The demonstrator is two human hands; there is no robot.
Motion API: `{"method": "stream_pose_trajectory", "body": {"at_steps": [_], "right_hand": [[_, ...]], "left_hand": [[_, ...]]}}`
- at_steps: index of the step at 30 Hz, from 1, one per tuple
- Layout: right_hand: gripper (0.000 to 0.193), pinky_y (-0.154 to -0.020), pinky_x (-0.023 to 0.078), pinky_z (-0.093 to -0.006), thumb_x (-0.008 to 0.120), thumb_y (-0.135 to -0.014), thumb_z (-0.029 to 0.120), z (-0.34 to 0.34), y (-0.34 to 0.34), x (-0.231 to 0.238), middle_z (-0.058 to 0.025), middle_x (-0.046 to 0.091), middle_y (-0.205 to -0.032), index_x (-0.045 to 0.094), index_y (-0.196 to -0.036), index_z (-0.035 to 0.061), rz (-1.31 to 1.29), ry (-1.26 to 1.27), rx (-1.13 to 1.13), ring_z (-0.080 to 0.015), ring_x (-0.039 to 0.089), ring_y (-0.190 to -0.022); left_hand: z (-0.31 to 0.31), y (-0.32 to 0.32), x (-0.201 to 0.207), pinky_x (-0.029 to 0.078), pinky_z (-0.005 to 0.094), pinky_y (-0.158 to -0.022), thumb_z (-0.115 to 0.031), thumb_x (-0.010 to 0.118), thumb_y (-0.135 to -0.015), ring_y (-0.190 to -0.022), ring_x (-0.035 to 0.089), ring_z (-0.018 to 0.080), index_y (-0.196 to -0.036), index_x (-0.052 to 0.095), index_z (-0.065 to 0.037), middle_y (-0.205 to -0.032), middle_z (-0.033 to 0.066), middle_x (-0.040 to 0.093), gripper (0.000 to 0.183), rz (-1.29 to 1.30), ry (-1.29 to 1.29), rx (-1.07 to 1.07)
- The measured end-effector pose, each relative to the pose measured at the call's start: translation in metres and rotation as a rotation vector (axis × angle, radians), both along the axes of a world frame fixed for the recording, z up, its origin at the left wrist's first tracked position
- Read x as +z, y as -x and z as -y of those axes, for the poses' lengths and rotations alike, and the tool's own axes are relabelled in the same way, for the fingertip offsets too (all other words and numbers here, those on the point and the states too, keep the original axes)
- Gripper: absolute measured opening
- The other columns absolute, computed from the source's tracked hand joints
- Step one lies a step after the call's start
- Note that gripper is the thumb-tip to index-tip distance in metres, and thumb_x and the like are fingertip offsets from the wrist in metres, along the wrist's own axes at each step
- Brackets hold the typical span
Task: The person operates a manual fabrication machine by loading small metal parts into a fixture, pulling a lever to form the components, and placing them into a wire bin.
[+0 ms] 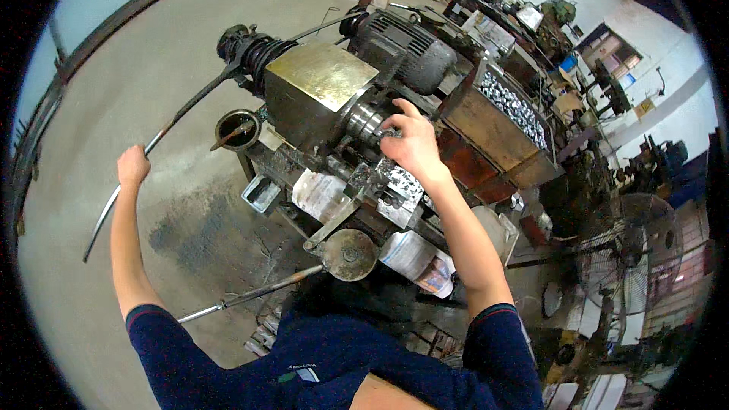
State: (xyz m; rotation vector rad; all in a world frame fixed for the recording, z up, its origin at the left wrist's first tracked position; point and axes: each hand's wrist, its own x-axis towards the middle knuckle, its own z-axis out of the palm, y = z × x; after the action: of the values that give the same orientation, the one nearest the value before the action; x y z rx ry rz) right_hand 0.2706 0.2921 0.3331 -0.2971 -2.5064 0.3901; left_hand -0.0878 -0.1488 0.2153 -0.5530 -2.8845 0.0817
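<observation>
My left hand [134, 165] is closed around a long curved metal lever [171, 125] that runs up to the back of a lathe-like machine. Just right of the machine's shiny round spindle nose [364, 121] is my right hand [411, 143]. Its thumb and a finger come together as in a pinch, while another finger points up and away. Whatever lies between those fingertips is too small to make out. A brassy metal cover [321, 72] tops the headstock. Below the right hand, the tool slide [399, 193] is littered with metal chips.
A rusty bin [486, 118] full of small shiny metal parts stands to the right, beside a dark motor [406, 49]. A round pot [237, 130] hangs at the machine's left. Another metal bar [254, 294] sticks out toward me. A fan [634, 247] stands at the right.
</observation>
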Motion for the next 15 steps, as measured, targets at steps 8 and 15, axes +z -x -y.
{"method": "stream_pose_trajectory", "body": {"at_steps": [8,15], "right_hand": [[0.029,-0.082,0.045,-0.0339,0.061,-0.055,0.006,-0.003,-0.181,-0.007,-0.0179,0.052,-0.116,0.061,-0.083,0.0019,-0.033,0.178,-0.171,-0.0313,0.057,-0.099],[0.026,-0.070,0.048,-0.0321,0.060,-0.055,0.006,0.017,-0.355,-0.059,-0.0162,0.061,-0.093,0.062,-0.080,-0.0012,0.139,0.339,-0.694,-0.0307,0.060,-0.082]], "left_hand": [[-0.086,-0.059,-0.133,0.046,0.0332,-0.067,-0.014,0.056,-0.078,-0.072,0.058,0.0206,-0.100,0.059,0.002,-0.077,0.0134,0.061,0.027,0.516,-1.040,-0.203],[-0.174,-0.118,-0.181,0.048,0.0418,-0.068,-0.033,0.067,-0.069,-0.079,0.061,0.0333,-0.097,0.055,-0.010,-0.083,0.0137,0.063,0.038,0.382,0.141,-0.602]]}}
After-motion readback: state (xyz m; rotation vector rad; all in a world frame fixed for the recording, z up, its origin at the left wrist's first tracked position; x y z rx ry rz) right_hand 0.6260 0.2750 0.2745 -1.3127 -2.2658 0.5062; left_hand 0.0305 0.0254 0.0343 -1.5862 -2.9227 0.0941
